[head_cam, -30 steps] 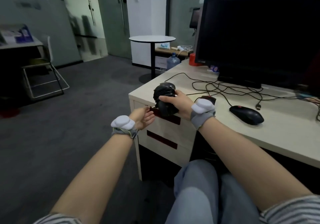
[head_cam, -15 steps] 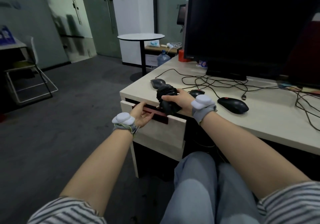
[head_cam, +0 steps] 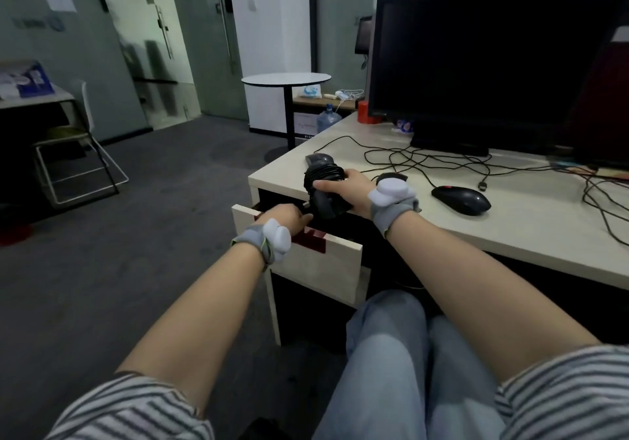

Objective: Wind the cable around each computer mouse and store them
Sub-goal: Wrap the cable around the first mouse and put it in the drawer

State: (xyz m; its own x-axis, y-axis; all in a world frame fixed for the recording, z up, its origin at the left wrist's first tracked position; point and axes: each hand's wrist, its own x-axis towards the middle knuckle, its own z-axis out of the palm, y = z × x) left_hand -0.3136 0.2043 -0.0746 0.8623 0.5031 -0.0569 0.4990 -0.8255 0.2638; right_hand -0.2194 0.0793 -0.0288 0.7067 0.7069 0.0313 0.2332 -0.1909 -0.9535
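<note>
Smooth beige desk [head_cam: 510,235] | right hand [head_cam: 350,193] grips cable-wrapped mouse [head_cam: 323,188] | left hand [head_cam: 289,216] holds drawer [head_cam: 323,266]

Dark grey carpet floor [head_cam: 136,252] around us, frosted glass doors [head_cam: 177,41] on the far wall, round white table [head_cam: 286,79] ahead, metal-framed chair [head_cam: 78,154] at our left, water bottle [head_cam: 328,120] beyond the desk's far corner, dim greenish light
</note>
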